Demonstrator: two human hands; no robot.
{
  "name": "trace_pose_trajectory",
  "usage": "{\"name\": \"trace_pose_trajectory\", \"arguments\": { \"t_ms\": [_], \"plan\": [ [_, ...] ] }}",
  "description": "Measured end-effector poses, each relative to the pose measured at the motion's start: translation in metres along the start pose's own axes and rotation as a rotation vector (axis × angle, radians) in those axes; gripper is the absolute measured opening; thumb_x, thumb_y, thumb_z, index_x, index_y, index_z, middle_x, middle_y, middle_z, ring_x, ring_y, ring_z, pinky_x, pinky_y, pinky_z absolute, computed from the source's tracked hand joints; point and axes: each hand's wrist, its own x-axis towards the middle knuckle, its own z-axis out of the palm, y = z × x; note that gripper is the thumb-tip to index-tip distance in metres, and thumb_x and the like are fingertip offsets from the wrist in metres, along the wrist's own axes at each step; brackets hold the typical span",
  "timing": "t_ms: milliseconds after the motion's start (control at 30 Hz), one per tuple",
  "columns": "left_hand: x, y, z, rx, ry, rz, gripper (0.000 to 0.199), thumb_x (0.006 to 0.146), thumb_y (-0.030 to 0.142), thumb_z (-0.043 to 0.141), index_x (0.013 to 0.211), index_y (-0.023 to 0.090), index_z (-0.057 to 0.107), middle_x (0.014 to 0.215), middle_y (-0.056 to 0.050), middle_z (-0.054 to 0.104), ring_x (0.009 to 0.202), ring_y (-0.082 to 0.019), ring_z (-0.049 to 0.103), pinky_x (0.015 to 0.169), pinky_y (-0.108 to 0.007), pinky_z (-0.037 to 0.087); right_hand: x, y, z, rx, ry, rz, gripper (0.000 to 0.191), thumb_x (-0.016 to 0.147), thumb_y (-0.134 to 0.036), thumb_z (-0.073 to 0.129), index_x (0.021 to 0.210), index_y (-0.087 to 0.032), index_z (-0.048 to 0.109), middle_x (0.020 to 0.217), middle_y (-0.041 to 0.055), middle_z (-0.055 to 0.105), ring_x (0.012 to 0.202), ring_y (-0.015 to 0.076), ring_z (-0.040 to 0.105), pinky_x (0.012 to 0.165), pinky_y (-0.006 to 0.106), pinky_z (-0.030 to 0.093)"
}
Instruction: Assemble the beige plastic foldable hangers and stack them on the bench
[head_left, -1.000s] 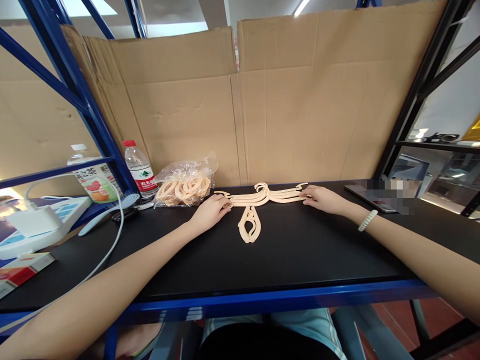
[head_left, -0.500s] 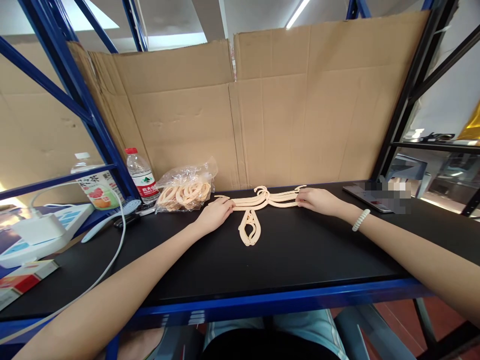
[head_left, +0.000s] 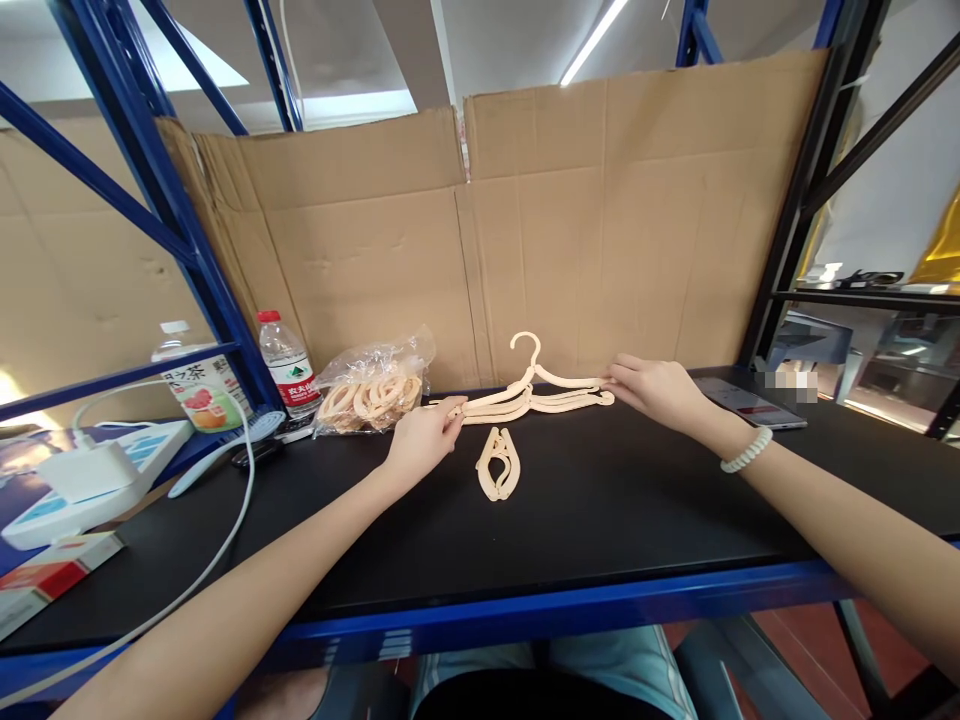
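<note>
Both pinching open hanger (head_left: 564,381): left hand (head_left: 424,438), right hand (head_left: 661,396) | folded hanger (head_left: 513,468) nearer | bag (head_left: 375,385) leftward

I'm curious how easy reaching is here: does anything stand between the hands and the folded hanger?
Nothing visible does. Only black tabletop shows between the folded hanger and either the left hand or right hand. The spread hangers lie beyond it; the bag sits off left.
</note>
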Motion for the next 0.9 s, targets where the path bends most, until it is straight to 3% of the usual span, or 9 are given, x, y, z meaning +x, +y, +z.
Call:
{"name": "trace_pose_trajectory", "arguments": {
  "t_ms": [200, 367, 467, 600, 800, 900],
  "plan": [
    [-0.002, -0.004, 0.010, -0.168, 0.150, 0.027, 0.021, 0.085, 0.029, 0.054, 0.102, 0.021, 0.064, 0.079, -0.002, 0.070, 0.071, -0.019, 0.067, 0.068, -0.029, 0.052, -0.001, -0.007, -0.002, -0.118, 0.115, -0.100, 0.047, 0.103, -0.037, 0.023, 0.099, -0.016, 0.064, 0.092, 0.0082, 0.065, 0.063, 0.0134, 0.056, 0.048, 0.025, 0.024],
    [-0.002, -0.005, 0.014, -0.220, 0.265, 0.188, 0.018, 0.089, 0.031, 0.052, 0.096, 0.020, 0.064, 0.109, -0.008, 0.064, 0.086, -0.020, 0.066, 0.071, -0.030, 0.053, -0.003, -0.006, 0.001, -0.116, 0.160, -0.148, 0.044, 0.103, -0.036, 0.024, 0.102, -0.017, 0.064, 0.091, 0.0067, 0.066, 0.062, 0.0126, 0.057, 0.048, 0.025, 0.025],
    [-0.003, -0.006, 0.015, -0.215, 0.276, 0.252, 0.018, 0.091, 0.025, 0.047, 0.102, 0.020, 0.061, 0.103, -0.007, 0.065, 0.087, -0.020, 0.065, 0.076, -0.031, 0.053, -0.003, -0.007, 0.003, -0.089, 0.197, -0.134, 0.042, 0.103, -0.037, 0.026, 0.102, -0.017, 0.063, 0.091, 0.0059, 0.066, 0.062, 0.0127, 0.058, 0.048, 0.025, 0.026],
    [-0.006, -0.006, 0.016, -0.219, 0.214, 0.274, 0.027, 0.091, 0.022, 0.046, 0.118, 0.022, 0.052, 0.089, -0.003, 0.066, 0.072, -0.017, 0.065, 0.072, -0.029, 0.052, -0.004, -0.008, 0.006, -0.070, 0.222, -0.141, 0.040, 0.103, -0.037, 0.029, 0.100, -0.017, 0.063, 0.092, 0.0056, 0.067, 0.063, 0.0127, 0.059, 0.048, 0.025, 0.029],
    [-0.008, 0.003, 0.013, -0.389, 0.155, 0.214, 0.020, 0.088, 0.032, 0.056, 0.104, 0.022, 0.052, 0.089, -0.002, 0.065, 0.075, -0.015, 0.065, 0.066, -0.025, 0.053, -0.004, -0.014, 0.006, -0.072, 0.201, -0.184, 0.034, 0.102, -0.032, 0.032, 0.101, -0.017, 0.063, 0.089, 0.0046, 0.066, 0.060, 0.0123, 0.057, 0.048, 0.025, 0.028],
    [-0.009, 0.005, 0.011, -0.425, 0.120, 0.186, 0.024, 0.088, 0.035, 0.055, 0.108, 0.022, 0.052, 0.088, -0.002, 0.066, 0.076, -0.016, 0.065, 0.067, -0.025, 0.053, -0.003, -0.020, 0.005, -0.078, 0.200, -0.187, 0.035, 0.102, -0.030, 0.031, 0.099, -0.017, 0.063, 0.086, 0.0047, 0.065, 0.055, 0.0116, 0.054, 0.048, 0.025, 0.029]
  ]
}}
